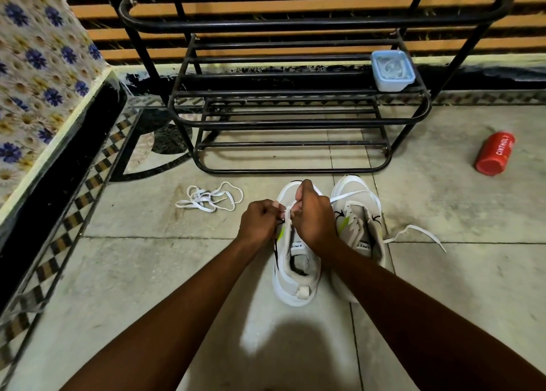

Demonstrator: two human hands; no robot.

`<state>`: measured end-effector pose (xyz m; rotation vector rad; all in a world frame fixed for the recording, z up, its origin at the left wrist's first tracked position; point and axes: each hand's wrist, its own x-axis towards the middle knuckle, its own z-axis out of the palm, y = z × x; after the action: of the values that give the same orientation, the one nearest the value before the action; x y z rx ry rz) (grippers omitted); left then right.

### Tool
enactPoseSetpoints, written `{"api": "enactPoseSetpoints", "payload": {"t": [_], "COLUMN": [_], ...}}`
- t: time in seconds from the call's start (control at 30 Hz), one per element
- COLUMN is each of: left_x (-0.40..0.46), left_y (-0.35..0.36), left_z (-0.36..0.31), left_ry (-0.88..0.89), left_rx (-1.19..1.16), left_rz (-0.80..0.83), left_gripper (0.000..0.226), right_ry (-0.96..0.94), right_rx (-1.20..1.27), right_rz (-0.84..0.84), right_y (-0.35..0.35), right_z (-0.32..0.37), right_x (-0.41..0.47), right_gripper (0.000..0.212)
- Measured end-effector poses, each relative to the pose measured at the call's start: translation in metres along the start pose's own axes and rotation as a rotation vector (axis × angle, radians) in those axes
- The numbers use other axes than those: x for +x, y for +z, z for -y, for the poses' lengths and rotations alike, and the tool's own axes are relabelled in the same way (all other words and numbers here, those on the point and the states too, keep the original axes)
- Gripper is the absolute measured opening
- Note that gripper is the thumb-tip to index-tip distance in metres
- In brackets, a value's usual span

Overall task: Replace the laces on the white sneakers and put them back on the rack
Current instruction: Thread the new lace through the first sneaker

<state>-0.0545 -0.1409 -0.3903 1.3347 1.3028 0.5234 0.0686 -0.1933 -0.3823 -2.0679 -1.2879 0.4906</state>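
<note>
**Home entryway / shoe corner**

Domestic floor, not a workshop. Black tubular metal shoe rack point(298, 101) stands against a wall of orange-and-dark horizontal slats point(295, 6). Beige stone floor tiles point(147, 272) with a black-and-tan checker inlay border point(74, 216) along the left edge. Floral blue-and-yellow patterned cloth point(38, 65) covers a raised ledge at left. Red cylindrical can point(495, 154) lies on the floor right of the rack.

The black metal tube rack point(298, 120) looks smooth and a little shiny, and the pale stone floor tiles point(141, 260) look dull and scuffed with dirty marks. The two white sneakers point(297, 260) are soft matt cloth with smooth rubbery soles, and the loose flat white lace point(211, 200) is woven cloth. The small pale blue box point(391, 69) is see-through plastic, and the red round bottle point(495, 154) is smooth plastic.
</note>
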Motion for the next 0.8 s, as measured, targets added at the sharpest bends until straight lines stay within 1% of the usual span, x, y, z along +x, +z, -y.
{"api": "enactPoseSetpoints", "payload": {"t": [0.1, 0.2, 0.27, 0.37, 0.43, 0.47, 0.53, 0.57, 0.6, 0.67, 0.73, 0.77, 0.8], "left_x": [0.010, 0.013, 0.014, 0.015, 0.012, 0.011, 0.013, 0.014, 0.016, 0.020, 0.021, 0.023, 0.026], "left_y": [0.000, 0.006, 0.010, 0.014, 0.016, 0.016, 0.016, 0.014, 0.014, 0.010, 0.004, 0.000, -0.004], "left_z": [0.001, -0.003, -0.003, -0.004, -0.008, -0.009, -0.010, -0.010, -0.010, -0.011, -0.018, -0.026, -0.036], "left_ry": [0.094, 0.142, 0.167, 0.173, 0.204, 0.220, 0.237, 0.223, 0.184, 0.061, -0.039, -0.099, -0.176], "left_rx": [0.190, 0.229, 0.277, 0.366, 0.473, 0.525, 0.565, 0.529, 0.433, 0.151, -0.101, -0.271, -0.501], "left_rz": [-0.005, -0.042, -0.076, -0.067, -0.049, -0.043, -0.038, -0.032, -0.027, -0.054, -0.123, -0.171, -0.205], "left_gripper": [0.023, 0.020, 0.018, 0.014, 0.014, 0.014, 0.012, 0.011, 0.011, 0.018, 0.024, 0.024, 0.021], "right_ry": [0.057, 0.083, 0.054, -0.057, -0.122, -0.130, -0.110, -0.093, -0.077, -0.062, -0.064, -0.061, -0.056], "right_rx": [0.129, 0.230, 0.246, 0.200, 0.116, 0.042, -0.091, -0.127, -0.147, -0.179, -0.241, -0.262, -0.265], "right_rz": [-0.063, -0.086, -0.097, -0.181, -0.249, -0.268, -0.251, -0.222, -0.197, -0.184, -0.171, -0.160, -0.147], "right_y": [-0.001, -0.005, -0.006, -0.009, -0.011, -0.012, -0.011, -0.009, -0.007, -0.005, -0.004, -0.004, -0.004], "right_z": [-0.002, -0.002, -0.003, -0.004, -0.006, -0.008, -0.011, -0.013, -0.013, -0.014, -0.015, -0.016, -0.016], "right_x": [-0.006, -0.021, -0.030, -0.041, -0.050, -0.054, -0.065, -0.069, -0.072, -0.073, -0.072, -0.071, -0.071], "right_gripper": [0.028, 0.029, 0.031, 0.037, 0.039, 0.041, 0.042, 0.041, 0.039, 0.034, 0.029, 0.028, 0.029]}}
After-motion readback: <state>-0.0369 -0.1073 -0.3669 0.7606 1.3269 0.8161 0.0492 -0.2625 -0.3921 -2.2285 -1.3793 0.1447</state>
